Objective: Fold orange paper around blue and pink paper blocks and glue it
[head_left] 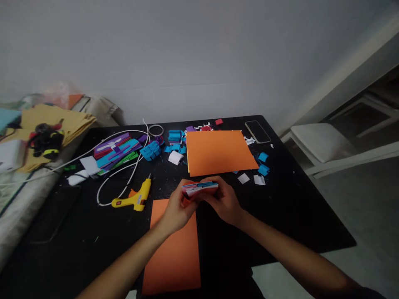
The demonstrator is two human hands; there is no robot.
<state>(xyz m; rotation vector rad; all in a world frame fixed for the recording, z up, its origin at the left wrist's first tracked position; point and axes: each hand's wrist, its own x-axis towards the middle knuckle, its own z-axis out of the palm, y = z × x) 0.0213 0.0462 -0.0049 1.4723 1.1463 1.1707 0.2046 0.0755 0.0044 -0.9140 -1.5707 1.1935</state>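
Note:
A small stack of folded paper pieces [201, 187], with white, blue and red edges, is held between both hands above the black table. My left hand [180, 207] is closed on its left side, and my right hand [225, 201] grips its right side. Below my left hand and forearm lies an orange sheet [177, 261]. Another orange sheet [221, 151] rests farther back, over a yellowish one whose edge shows. To the left, a yellow glue gun [135, 199] lies on its side.
Coloured paper strips [116, 151], a white cable [102, 182] and blue paper pieces [150, 150] lie at the back left. A phone [257, 132] rests at the back right of the table [296, 207]. Small paper squares surround the rear orange sheet.

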